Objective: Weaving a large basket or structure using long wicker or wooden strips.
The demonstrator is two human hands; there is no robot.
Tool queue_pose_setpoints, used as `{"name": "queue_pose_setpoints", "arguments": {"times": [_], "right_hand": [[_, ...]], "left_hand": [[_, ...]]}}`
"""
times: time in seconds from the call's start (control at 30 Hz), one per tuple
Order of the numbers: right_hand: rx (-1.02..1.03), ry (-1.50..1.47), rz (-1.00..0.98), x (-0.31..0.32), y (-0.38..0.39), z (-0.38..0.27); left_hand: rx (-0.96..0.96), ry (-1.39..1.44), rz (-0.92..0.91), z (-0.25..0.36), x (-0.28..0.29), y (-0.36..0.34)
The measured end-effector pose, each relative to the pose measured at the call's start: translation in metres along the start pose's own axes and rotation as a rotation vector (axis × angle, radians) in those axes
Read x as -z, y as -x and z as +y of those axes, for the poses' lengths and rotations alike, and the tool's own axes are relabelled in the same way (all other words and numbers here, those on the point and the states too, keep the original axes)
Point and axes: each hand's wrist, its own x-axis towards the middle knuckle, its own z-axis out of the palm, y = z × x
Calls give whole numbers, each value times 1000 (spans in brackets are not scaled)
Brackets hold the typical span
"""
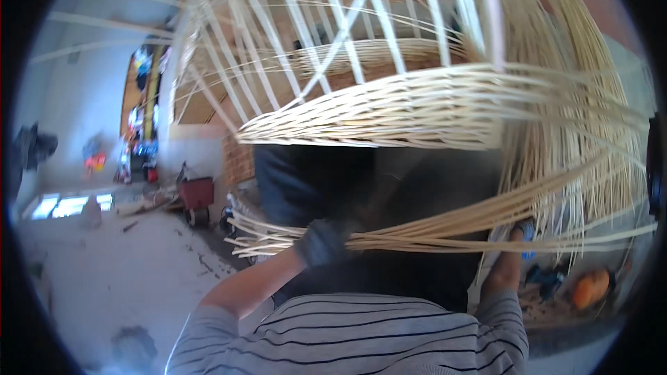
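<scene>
No packages, labels, signs or screens can be made out.

A half-woven pale wicker basket hangs above a bundle of loose pale cane strands — left hand at the bundle's left, right hand behind its right; a red wheeled cart stands far left.

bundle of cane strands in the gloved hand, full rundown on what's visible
The bundle of cane strands is pale yellow, thin and flexible-looking, many strands gathered side by side. It runs roughly level across the lower middle of the view, bowing upward to the right, where it fans into loose strands near the woven basket. The left hand, in a dark glove, is closed around it; cut ends splay out beyond the fist. The right hand touches the strands farther right.
</scene>
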Motion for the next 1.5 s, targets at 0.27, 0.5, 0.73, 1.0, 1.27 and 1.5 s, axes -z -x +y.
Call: {"name": "queue_pose_setpoints", "arguments": {"times": [0.27, 0.5, 0.73, 1.0, 1.27, 1.5], "right_hand": [[-60, 134, -43, 15, 20, 74], [-96, 298, -109, 97, 116, 137], [831, -51, 192, 317, 333, 100], [860, -243, 301, 346, 367, -146], [1117, -1036, -72, 248, 379, -310], [481, -1162, -789, 251, 351, -328]], "left_hand": [[-175, 113, 128, -2, 5, 7], [-269, 190, -71, -15, 7, 13], [-425, 328, -142, -65, -24, 36], [-637, 589, 562, -22, 14, 47], [-305, 1140, -19, -25, 38, 50], [-542, 575, 184, -89, 83, 11]]}}
